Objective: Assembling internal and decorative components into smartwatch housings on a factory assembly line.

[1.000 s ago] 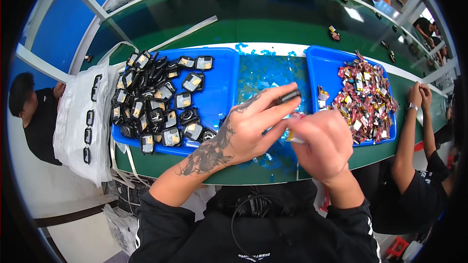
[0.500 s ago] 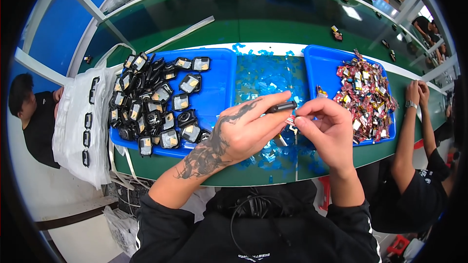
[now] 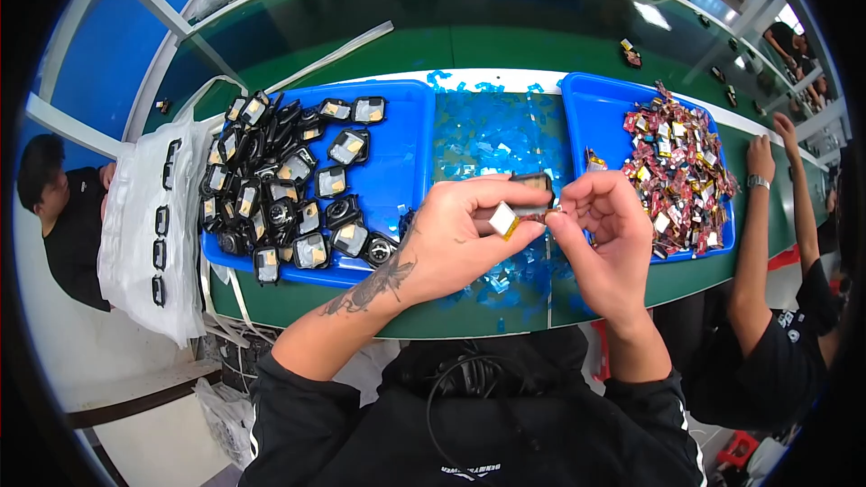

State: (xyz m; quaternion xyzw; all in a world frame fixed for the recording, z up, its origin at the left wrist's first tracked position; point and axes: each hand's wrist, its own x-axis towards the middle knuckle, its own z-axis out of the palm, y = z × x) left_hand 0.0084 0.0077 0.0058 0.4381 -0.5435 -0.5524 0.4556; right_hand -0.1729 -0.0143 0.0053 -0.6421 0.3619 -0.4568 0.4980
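Work looks mid-run, by my judgement: the blue tray [image 3: 406, 126] on the left holds a heap of small black parts [image 3: 280, 185], many with a pale square set in them. The blue tray [image 3: 595, 108] on the right is still piled with small wrapped pieces [image 3: 677, 162] in red and gold. Between the trays the bench is strewn with blue film scraps [image 3: 501, 131], so many pieces seem already done and plenty remain.

Left hand [image 3: 451, 243]: fingers curled shut around a small black part [image 3: 532, 183], which carries a pale square with a yellow edge [image 3: 502, 219]; held above the scraps, at the near edge of the bench.

Right hand [image 3: 609, 243]: fingertips pinched together, touching the same part from the right. Whether it grips a film tab, I cannot tell.

Both hands meet, close together.
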